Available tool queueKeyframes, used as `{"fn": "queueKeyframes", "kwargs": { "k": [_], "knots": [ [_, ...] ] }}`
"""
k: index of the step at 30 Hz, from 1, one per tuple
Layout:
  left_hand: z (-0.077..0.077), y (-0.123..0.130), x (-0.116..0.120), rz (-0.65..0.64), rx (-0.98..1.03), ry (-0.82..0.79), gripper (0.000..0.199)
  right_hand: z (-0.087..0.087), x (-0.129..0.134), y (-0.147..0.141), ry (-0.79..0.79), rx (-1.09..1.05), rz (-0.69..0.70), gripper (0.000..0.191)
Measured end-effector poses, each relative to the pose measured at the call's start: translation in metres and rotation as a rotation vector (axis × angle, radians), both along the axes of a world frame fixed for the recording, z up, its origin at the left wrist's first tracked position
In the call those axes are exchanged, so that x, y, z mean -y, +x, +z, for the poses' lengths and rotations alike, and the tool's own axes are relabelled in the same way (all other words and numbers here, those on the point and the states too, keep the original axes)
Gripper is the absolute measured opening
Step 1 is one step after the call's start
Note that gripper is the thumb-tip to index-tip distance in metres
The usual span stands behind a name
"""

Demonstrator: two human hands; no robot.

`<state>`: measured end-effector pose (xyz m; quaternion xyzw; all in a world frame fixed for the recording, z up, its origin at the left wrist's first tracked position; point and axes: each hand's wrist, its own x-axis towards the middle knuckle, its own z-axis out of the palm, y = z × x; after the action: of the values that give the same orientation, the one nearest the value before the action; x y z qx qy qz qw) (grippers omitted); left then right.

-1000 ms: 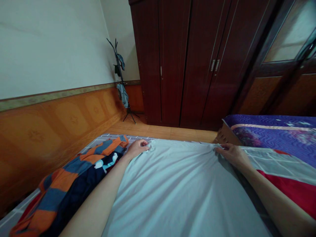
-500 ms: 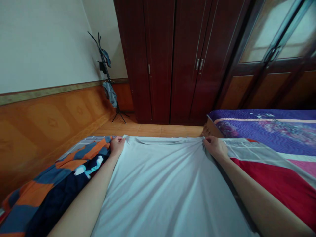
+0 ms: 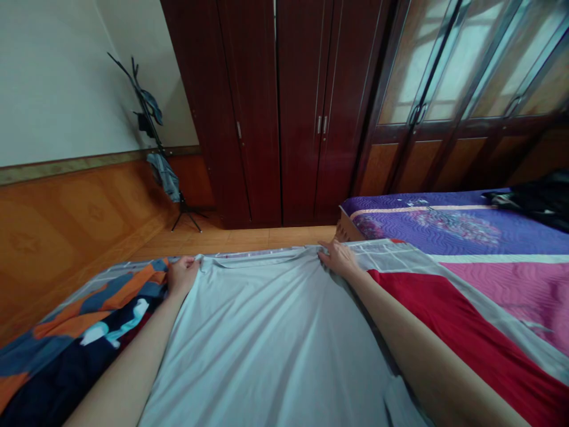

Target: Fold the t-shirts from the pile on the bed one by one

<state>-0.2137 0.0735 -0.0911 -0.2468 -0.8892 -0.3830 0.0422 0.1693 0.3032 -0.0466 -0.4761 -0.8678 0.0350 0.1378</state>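
A pale, light grey-blue shirt (image 3: 262, 332) lies spread before me, with creases fanning from its far right corner. My left hand (image 3: 183, 276) is closed in a pinch on the shirt's far left corner. At the far right corner, my right hand (image 3: 340, 259) rests against the cloth with its forefinger stretched and its fingertips apart. Left of my left forearm lie an orange and blue-grey striped garment (image 3: 106, 302) and a dark navy one (image 3: 57, 373) with a white and light-blue print. Red cloth (image 3: 435, 314) lies beyond my right forearm.
Under the clothes is a grey checked cover (image 3: 386, 255). A purple and pink bedspread (image 3: 498, 279) extends to the right, with black cloth (image 3: 537, 198) on it. Ahead stand a dark red wardrobe (image 3: 262, 118) and a coat rack (image 3: 153, 130) by the wall.
The view has turned rightward, so everything appears further left. My right hand's fingers have loosened from their pinch, and the shirt's far edge is less taut. My left hand keeps its pinch.
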Motion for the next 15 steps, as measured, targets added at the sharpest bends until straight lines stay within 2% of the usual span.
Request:
{"fn": "queueKeyframes", "kwargs": {
  "k": [3,10,15],
  "knots": [
    [0.001,0.001,0.0,0.003,0.004,-0.002,0.022,-0.001,0.002,-0.004,0.008,0.008,-0.015,0.029],
    [0.003,-0.011,0.001,0.037,0.072,-0.011,0.015,-0.003,-0.009,0.0,0.003,-0.032,-0.215,0.036],
    [0.002,-0.022,-0.004,0.065,0.106,-0.024,0.023,-0.002,-0.008,-0.001,0.0,-0.028,-0.216,0.038]
  ]
}}
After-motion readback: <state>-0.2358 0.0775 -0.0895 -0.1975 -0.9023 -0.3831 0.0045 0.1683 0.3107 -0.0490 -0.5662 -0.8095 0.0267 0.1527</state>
